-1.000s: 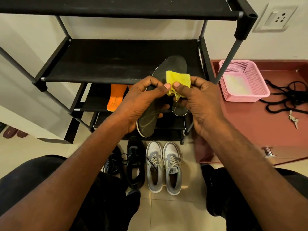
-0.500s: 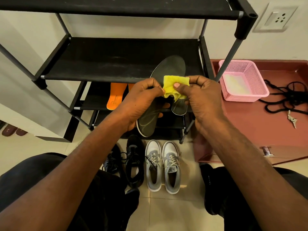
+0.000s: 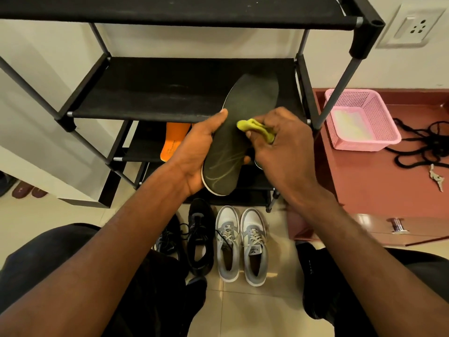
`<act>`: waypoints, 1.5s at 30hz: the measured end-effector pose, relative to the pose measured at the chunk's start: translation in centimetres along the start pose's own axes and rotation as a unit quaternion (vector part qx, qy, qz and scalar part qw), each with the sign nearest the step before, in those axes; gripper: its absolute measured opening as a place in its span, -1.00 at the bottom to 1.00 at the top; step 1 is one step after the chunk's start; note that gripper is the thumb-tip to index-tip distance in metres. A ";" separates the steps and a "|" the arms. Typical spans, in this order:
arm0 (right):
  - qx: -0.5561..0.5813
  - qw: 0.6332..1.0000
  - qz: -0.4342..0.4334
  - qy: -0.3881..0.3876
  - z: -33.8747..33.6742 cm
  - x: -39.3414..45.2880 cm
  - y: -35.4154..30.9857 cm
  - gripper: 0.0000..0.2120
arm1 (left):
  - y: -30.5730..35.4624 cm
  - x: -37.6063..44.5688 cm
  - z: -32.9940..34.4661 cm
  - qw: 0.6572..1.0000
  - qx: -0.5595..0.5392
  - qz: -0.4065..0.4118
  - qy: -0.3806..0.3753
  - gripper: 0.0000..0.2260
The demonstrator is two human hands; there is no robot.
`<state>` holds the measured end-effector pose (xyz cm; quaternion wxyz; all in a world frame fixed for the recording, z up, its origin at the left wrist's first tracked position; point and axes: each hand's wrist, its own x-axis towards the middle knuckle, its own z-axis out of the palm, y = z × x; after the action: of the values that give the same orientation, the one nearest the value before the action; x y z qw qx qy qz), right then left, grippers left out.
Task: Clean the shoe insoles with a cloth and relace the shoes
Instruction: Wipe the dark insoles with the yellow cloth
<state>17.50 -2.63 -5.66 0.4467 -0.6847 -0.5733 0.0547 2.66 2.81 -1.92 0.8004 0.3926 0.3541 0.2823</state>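
My left hand [image 3: 196, 152] grips a dark insole [image 3: 243, 122] from below and along its left edge, holding it up in front of the shoe rack. In my right hand [image 3: 284, 142] a bunched yellow cloth [image 3: 255, 128] is pinched and pressed against the middle of the insole. An orange insole [image 3: 173, 139] lies on a lower rack shelf. On the floor below stand a grey and white pair of shoes [image 3: 240, 242] and a black pair [image 3: 194, 237].
The black shoe rack [image 3: 150, 91] fills the view ahead. To the right, a red-brown cabinet top [image 3: 364, 181] carries a pink basket [image 3: 359, 117], black laces [image 3: 422, 147] and keys [image 3: 436, 177]. Maroon slippers [image 3: 29, 190] lie far left. My knees frame the shoes.
My left hand let go of the cloth and shifted to the insole's left edge. My right hand bunched the cloth and brought it down onto the insole's surface.
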 end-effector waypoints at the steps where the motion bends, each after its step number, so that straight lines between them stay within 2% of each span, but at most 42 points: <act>1: 0.010 1.000 -0.001 -0.020 0.3 -0.1 -0.1 -0.82 | 0.0 0.0 -0.1 1.000 -0.013 -0.011 -0.003 -0.63; 3: 0.014 0.999 -0.006 -0.039 0.5 -0.1 -0.2 -0.81 | -0.1 0.1 -0.2 0.999 -0.032 -0.026 -0.021 -0.58; 9: -0.008 1.000 0.010 -0.002 0.0 0.1 -0.6 -0.87 | -0.4 0.3 -0.6 0.995 -0.055 -0.047 -0.062 -0.58; 13: 0.079 0.995 0.061 -0.021 0.0 -0.5 -1.7 -0.89 | -1.5 0.5 -0.3 0.991 -0.082 -0.062 -0.084 -0.58; 17: 0.157 0.980 0.086 -0.081 0.2 -2.0 -3.7 -0.85 | -1.6 0.5 -0.5 0.983 -0.156 -0.071 -0.066 -0.49; 22: 0.263 0.944 0.137 -0.148 -0.3 -3.6 -5.4 -0.83 | -1.3 0.8 -0.9 0.981 -0.194 -0.027 -0.006 -0.56; 27: 0.272 0.938 0.190 -0.099 -0.3 -4.0 -5.9 -0.85 | -1.6 0.7 -0.1 0.983 -0.182 -0.007 -0.005 -0.54; 32: 0.359 0.878 0.317 -0.019 -0.6 -2.2 -6.1 -0.88 | -2.1 0.5 1.2 0.991 -0.125 0.008 -0.035 -0.59; 35: 0.404 0.850 0.336 -0.023 -0.9 -1.3 -6.1 -0.87 | -2.3 0.5 1.1 0.991 -0.123 0.023 -0.045 -0.56; 37: 0.374 0.870 0.312 -0.073 -0.9 -1.6 -6.4 -0.85 | -2.1 0.8 0.6 0.990 -0.135 0.031 -0.033 -0.54; 40: 0.259 0.921 0.244 -0.160 -0.9 -2.9 -6.7 -0.84 | -1.6 1.3 -0.5 0.985 -0.161 0.061 0.000 -0.47; 42: 0.240 0.923 0.229 -0.194 -1.0 -3.7 -6.8 -0.84 | -1.5 1.3 -0.9 0.988 -0.138 0.070 0.023 -0.46; 45: 0.261 0.914 0.252 -0.180 -1.2 -4.1 -7.0 -0.85 | -1.7 1.5 -0.8 0.990 -0.118 0.069 0.041 -0.53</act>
<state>11.63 -7.07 -2.03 0.4701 -0.6439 -0.4178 0.4358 3.22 3.34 -4.16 0.8044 0.3070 0.3231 0.3928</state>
